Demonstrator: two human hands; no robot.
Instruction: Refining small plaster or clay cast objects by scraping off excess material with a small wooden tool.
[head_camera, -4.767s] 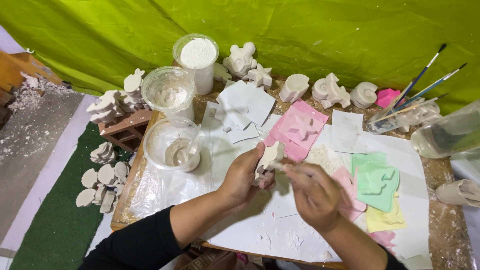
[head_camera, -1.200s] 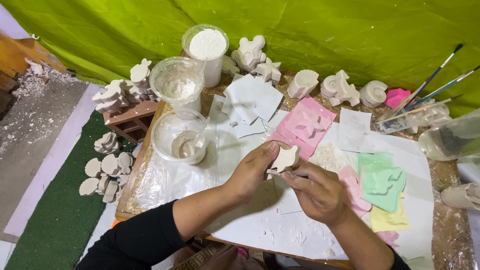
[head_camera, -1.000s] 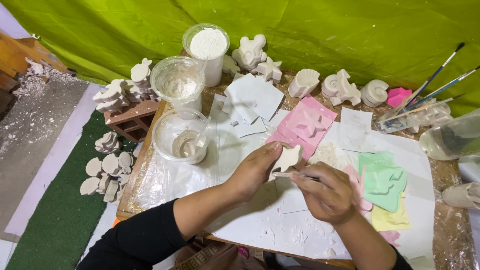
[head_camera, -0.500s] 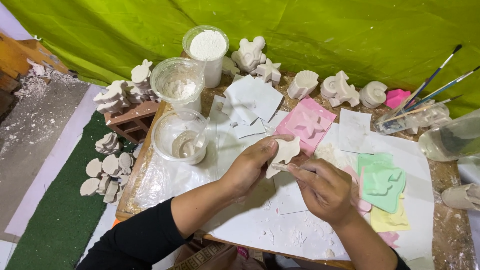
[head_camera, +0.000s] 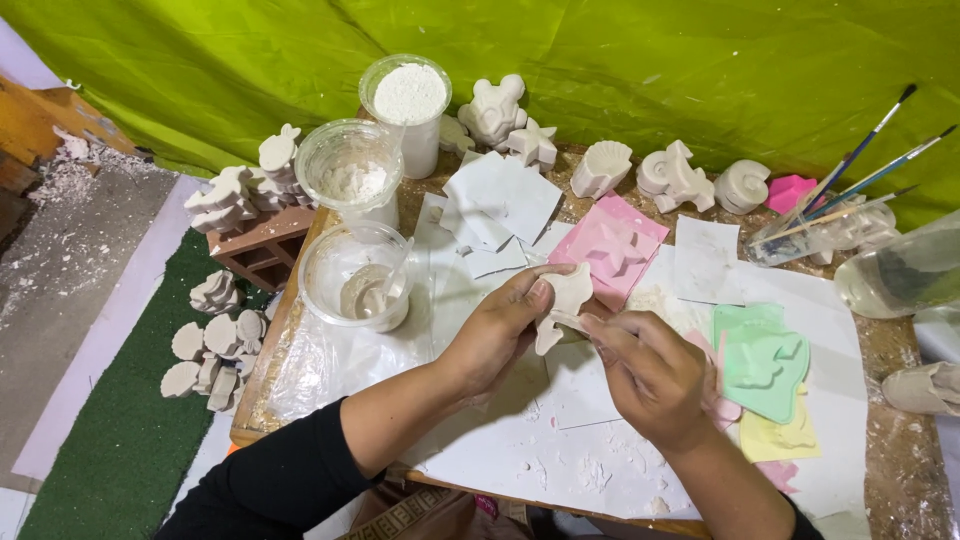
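A small white plaster cast (head_camera: 562, 305) is gripped at centre frame by the left hand (head_camera: 497, 330), lifted off the paper-covered worktop (head_camera: 500, 460) so its edge can be worked by the right hand (head_camera: 650, 375), closed with fingertips pinched against it.

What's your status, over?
Left hand grips white plaster figure. Right hand fingertips on its lower edge. Plaster crumbs on white sheet beneath; nothing blocking.
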